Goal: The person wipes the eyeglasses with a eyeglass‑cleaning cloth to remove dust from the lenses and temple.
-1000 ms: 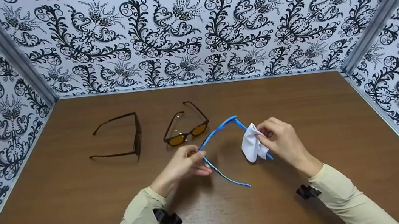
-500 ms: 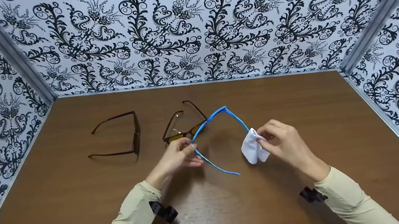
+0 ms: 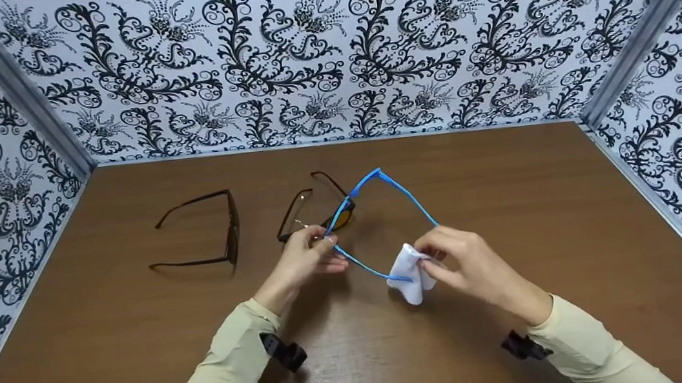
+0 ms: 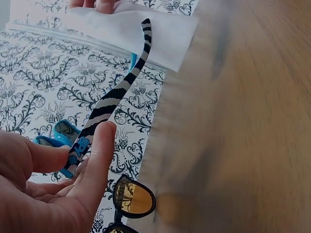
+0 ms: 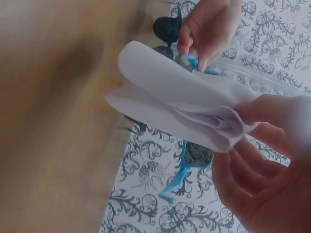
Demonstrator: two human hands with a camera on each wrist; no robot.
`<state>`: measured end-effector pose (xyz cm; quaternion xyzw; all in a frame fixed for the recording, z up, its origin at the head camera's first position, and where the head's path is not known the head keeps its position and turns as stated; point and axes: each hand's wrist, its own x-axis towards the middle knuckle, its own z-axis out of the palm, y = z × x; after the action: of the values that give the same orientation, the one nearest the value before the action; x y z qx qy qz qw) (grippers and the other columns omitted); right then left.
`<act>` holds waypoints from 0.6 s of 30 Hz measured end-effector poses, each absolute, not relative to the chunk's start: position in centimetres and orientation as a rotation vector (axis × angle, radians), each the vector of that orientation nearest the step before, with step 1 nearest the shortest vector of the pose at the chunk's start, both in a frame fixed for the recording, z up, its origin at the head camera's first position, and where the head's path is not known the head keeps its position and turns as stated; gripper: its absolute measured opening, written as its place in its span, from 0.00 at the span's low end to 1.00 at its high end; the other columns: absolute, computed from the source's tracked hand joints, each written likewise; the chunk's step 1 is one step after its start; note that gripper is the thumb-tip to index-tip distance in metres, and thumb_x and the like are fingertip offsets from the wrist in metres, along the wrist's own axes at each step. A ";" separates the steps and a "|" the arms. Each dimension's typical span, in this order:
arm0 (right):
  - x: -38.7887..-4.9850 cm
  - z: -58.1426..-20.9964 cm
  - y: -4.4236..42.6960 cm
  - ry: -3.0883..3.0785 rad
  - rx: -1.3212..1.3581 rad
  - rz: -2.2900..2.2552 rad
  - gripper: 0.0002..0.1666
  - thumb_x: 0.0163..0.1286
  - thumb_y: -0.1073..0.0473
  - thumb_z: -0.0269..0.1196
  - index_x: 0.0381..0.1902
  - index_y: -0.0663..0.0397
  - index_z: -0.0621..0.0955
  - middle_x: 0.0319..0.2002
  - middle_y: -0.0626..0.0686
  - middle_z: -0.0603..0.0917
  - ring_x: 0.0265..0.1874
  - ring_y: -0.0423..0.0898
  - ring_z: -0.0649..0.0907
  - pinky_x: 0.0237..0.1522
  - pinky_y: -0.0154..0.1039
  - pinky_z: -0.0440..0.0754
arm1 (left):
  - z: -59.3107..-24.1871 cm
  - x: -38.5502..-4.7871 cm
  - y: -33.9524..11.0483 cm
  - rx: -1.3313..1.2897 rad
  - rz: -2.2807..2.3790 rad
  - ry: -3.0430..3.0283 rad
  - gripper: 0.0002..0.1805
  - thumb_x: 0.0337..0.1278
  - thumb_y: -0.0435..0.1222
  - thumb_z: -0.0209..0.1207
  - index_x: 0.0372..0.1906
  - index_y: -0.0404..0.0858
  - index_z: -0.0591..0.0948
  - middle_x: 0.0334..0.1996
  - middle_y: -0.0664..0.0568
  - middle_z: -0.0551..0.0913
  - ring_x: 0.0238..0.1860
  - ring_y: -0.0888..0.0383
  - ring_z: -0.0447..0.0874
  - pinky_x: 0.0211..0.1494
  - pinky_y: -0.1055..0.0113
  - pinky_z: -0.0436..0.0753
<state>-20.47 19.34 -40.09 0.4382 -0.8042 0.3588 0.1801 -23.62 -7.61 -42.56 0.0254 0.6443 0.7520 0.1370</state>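
Note:
My left hand (image 3: 301, 261) pinches a pair of blue-framed glasses (image 3: 368, 178) at the hinge end of one temple, with the arms unfolded. In the left wrist view that temple (image 4: 109, 101) has black and white stripes outside, and its tip overlaps the cloth. A folded white wiping cloth (image 3: 404, 268) is pinched between the thumb and fingers of my right hand (image 3: 473, 263). The cloth is at the tip of the near temple; whether it wraps the tip I cannot tell. In the right wrist view the cloth (image 5: 170, 104) hides part of the glasses.
Glasses with orange lenses (image 3: 343, 218) lie just beyond my left hand, partly covered by it and the blue frame. Further left lie dark sunglasses (image 3: 232, 231), arms open. A patterned wall (image 3: 299, 60) borders the brown table (image 3: 543, 193) at the back and both sides.
The right hand has shifted the cloth from the far temple to the near temple's tip. My left hand has moved the blue glasses slightly left and away from me, turning them.

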 end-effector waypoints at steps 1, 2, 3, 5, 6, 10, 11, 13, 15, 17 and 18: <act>-20.4 -40.2 19.2 -2.287 1.254 1.024 0.15 0.54 0.78 0.66 0.38 0.60 0.80 0.33 0.49 0.82 0.28 0.41 0.81 0.30 0.34 0.81 | -42.6 -23.6 -7.6 0.078 2.184 1.865 0.03 0.68 0.23 0.48 0.41 0.25 0.67 0.24 0.35 0.80 0.23 0.52 0.84 0.33 0.59 0.84; -20.4 -40.2 19.1 -2.306 1.267 1.035 0.14 0.55 0.77 0.66 0.38 0.60 0.80 0.33 0.49 0.82 0.29 0.41 0.81 0.31 0.33 0.81 | -42.6 -23.6 -7.5 0.084 2.191 1.862 0.03 0.67 0.23 0.48 0.40 0.25 0.67 0.24 0.35 0.80 0.23 0.52 0.84 0.33 0.59 0.84; -20.4 -40.3 19.0 -2.325 1.275 1.047 0.13 0.57 0.76 0.65 0.38 0.60 0.80 0.33 0.48 0.82 0.28 0.41 0.81 0.31 0.33 0.81 | -42.6 -23.6 -7.5 0.085 2.193 1.864 0.02 0.67 0.23 0.48 0.39 0.26 0.67 0.24 0.36 0.80 0.23 0.52 0.84 0.33 0.60 0.84; -20.3 -40.5 18.7 -2.368 1.285 1.078 0.12 0.59 0.75 0.65 0.39 0.60 0.79 0.33 0.48 0.82 0.28 0.40 0.81 0.30 0.34 0.81 | -42.6 -23.5 -7.4 0.084 2.189 1.861 0.02 0.67 0.23 0.49 0.39 0.27 0.67 0.23 0.37 0.80 0.22 0.53 0.84 0.32 0.60 0.84; -20.3 -40.6 18.6 -2.387 1.287 1.098 0.11 0.60 0.74 0.64 0.39 0.60 0.78 0.32 0.48 0.83 0.28 0.40 0.81 0.30 0.34 0.81 | -42.7 -23.5 -7.3 0.087 2.184 1.860 0.02 0.67 0.23 0.49 0.38 0.26 0.67 0.22 0.38 0.80 0.22 0.53 0.84 0.32 0.59 0.84; -20.3 -40.9 17.9 -2.446 1.290 1.185 0.08 0.64 0.72 0.62 0.40 0.61 0.76 0.33 0.51 0.84 0.28 0.42 0.84 0.30 0.37 0.83 | -42.7 -23.3 -7.0 0.109 2.152 1.868 0.02 0.66 0.23 0.49 0.39 0.25 0.68 0.21 0.40 0.80 0.21 0.53 0.84 0.32 0.58 0.84; -20.3 -41.0 17.7 -2.458 1.290 1.210 0.08 0.65 0.72 0.61 0.40 0.61 0.75 0.33 0.53 0.84 0.29 0.42 0.84 0.31 0.37 0.83 | -42.7 -23.2 -7.0 0.111 2.144 1.876 0.03 0.66 0.23 0.49 0.39 0.24 0.69 0.21 0.40 0.80 0.21 0.53 0.84 0.32 0.58 0.84; -20.2 -41.2 17.3 -2.478 1.287 1.262 0.07 0.66 0.71 0.60 0.41 0.62 0.75 0.34 0.54 0.84 0.30 0.44 0.85 0.32 0.39 0.83 | -42.7 -23.0 -6.7 0.114 2.133 1.884 0.03 0.66 0.23 0.50 0.40 0.24 0.69 0.21 0.41 0.80 0.21 0.53 0.84 0.32 0.58 0.84; -20.1 -41.3 16.8 -2.486 1.278 1.313 0.06 0.67 0.71 0.59 0.41 0.62 0.74 0.34 0.55 0.84 0.31 0.46 0.86 0.33 0.40 0.84 | -42.6 -22.8 -6.5 0.115 2.121 1.886 0.04 0.65 0.22 0.50 0.41 0.24 0.69 0.22 0.41 0.80 0.21 0.53 0.84 0.33 0.57 0.84; -20.0 -41.4 16.3 -2.489 1.256 1.364 0.06 0.68 0.70 0.59 0.41 0.62 0.74 0.35 0.55 0.85 0.32 0.47 0.86 0.34 0.40 0.84 | -42.6 -22.6 -6.2 0.117 2.114 1.880 0.05 0.65 0.22 0.50 0.43 0.23 0.69 0.23 0.42 0.80 0.21 0.53 0.84 0.34 0.56 0.84; -20.0 -41.4 16.1 -2.491 1.238 1.389 0.06 0.68 0.70 0.59 0.41 0.62 0.74 0.35 0.55 0.85 0.32 0.47 0.86 0.34 0.39 0.84 | -42.6 -22.5 -6.1 0.119 2.111 1.876 0.06 0.65 0.22 0.50 0.43 0.23 0.69 0.23 0.42 0.80 0.21 0.53 0.84 0.34 0.56 0.84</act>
<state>-19.98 16.08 -41.40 0.3980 -0.8012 0.4466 0.0162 -22.53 -6.08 -42.65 0.0416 0.6555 0.7375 0.1571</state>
